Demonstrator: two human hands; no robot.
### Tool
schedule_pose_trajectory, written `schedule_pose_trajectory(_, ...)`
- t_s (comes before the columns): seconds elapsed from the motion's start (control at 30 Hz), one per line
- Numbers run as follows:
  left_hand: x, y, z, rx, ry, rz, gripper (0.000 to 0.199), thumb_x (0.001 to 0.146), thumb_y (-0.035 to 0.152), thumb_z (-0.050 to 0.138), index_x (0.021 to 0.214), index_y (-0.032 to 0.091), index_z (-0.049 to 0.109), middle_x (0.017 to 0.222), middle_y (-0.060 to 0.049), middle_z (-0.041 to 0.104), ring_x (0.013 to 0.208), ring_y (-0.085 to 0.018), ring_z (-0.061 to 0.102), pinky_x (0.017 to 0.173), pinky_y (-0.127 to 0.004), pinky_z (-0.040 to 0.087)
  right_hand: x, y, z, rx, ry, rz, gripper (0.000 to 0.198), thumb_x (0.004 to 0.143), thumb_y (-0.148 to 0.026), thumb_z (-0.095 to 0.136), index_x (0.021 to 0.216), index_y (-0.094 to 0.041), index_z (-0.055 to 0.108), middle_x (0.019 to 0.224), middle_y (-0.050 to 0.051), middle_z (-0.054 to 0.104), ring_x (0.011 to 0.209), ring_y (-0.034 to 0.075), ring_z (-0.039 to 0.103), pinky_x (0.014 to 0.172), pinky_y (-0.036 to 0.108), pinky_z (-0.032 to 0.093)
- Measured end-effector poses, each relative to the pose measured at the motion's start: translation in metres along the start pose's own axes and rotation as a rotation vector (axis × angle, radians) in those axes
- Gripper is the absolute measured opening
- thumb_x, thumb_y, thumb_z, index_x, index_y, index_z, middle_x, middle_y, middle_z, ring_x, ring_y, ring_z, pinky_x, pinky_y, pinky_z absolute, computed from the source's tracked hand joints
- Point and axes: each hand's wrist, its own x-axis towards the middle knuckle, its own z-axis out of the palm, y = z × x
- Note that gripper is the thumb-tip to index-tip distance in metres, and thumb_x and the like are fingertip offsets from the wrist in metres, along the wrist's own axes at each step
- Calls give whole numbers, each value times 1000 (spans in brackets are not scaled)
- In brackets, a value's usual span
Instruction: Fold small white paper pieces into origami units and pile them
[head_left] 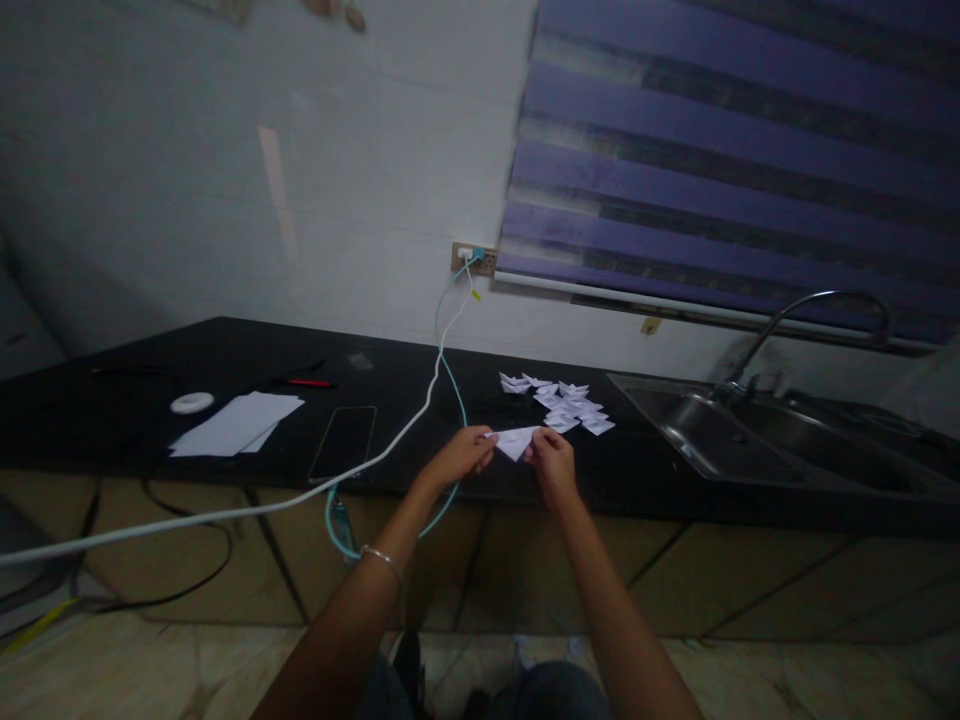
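Between my two hands is a folded piece of white paper (pixel 514 441), a triangle with its point facing down toward me. My left hand (pixel 463 453) pinches its left corner, and my right hand (pixel 553 462) pinches the right corner. The paper is held up over the front part of the black counter (pixel 420 400). Just beyond it lies a cluster of several small folded paper boats (pixel 574 403). To the left rests a stack of white paper sheets (pixel 234 425).
A dark phone (pixel 343 443) lies near the counter's front edge. A white cable (pixel 409 425) and a teal cable (pixel 457 385) run from the wall socket (pixel 474 259). A white roll (pixel 192 403) and red pen (pixel 310 383) are at left; a steel sink (pixel 694 455) is at right.
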Motion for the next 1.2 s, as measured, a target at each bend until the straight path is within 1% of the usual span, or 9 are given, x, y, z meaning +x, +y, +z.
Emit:
schedule_pose_trajectory(0.23,6,-8,-2,-28,61,28,48,90,51,41,77,9,61,64,-7,65,52,-13,60,54,-22,42,-2,1,2,-120,148,-79,35,68,-46,73,78,-20,51,53,-7,53,44,10,50,44,20,38)
schedule_pose_trajectory(0.33,5,-5,-1,73,132,31,50,90,51,41,78,8,65,63,-6,64,55,-13,59,57,-23,43,-7,-3,3,-218,-6,-85,36,72,-48,68,68,-20,47,46,-7,49,40,8,44,41,19,32)
schedule_pose_trajectory(0.43,2,-1,2,165,92,54,48,90,50,43,90,10,69,70,-4,65,58,-12,57,58,-22,42,-10,-6,5,-319,-163,-81,38,75,-51,65,62,-18,51,46,-4,51,42,9,45,43,20,32)
schedule_pose_trajectory(0.5,0,3,4,200,20,104,44,90,47,44,97,13,70,79,-4,67,66,-12,57,63,-22,43,-10,-7,6,-301,-166,-65,38,76,-52,64,63,-17,55,50,-2,54,45,10,48,45,21,36)
schedule_pose_trajectory(0.63,-1,6,7,265,-15,188,38,90,43,45,91,15,72,88,-5,67,82,-15,59,77,-23,43,-7,-5,6,-263,-180,-61,34,75,-49,65,69,-17,59,57,0,59,51,12,53,50,23,40)
schedule_pose_trajectory(0.77,-1,8,6,158,-47,132,34,85,40,56,103,15,69,101,-8,68,92,-18,59,85,-26,43,-6,-5,4,-254,-216,-46,27,75,-43,65,69,-17,60,60,2,62,55,13,55,52,24,42)
schedule_pose_trajectory(0.93,1,4,6,-23,-49,10,38,85,44,54,104,13,64,100,-8,67,91,-18,60,83,-29,45,-11,-10,6,-303,-284,-66,21,74,-36,65,64,-17,61,60,0,61,57,13,54,54,23,40)
schedule_pose_trajectory(1.03,4,-3,7,-88,-20,-29,46,81,43,60,117,14,57,111,-11,63,91,-18,61,80,-29,46,-14,-13,11,-352,-346,-55,18,75,-34,64,72,-17,67,63,0,63,57,13,54,54,23,39)
schedule_pose_trajectory(1.2,4,-5,8,11,-7,26,52,84,36,55,132,18,49,115,-11,62,95,-19,59,81,-29,46,-14,-13,15,-400,-365,-79,18,76,-32,60,71,-16,66,62,0,61,57,13,52,54,23,38)
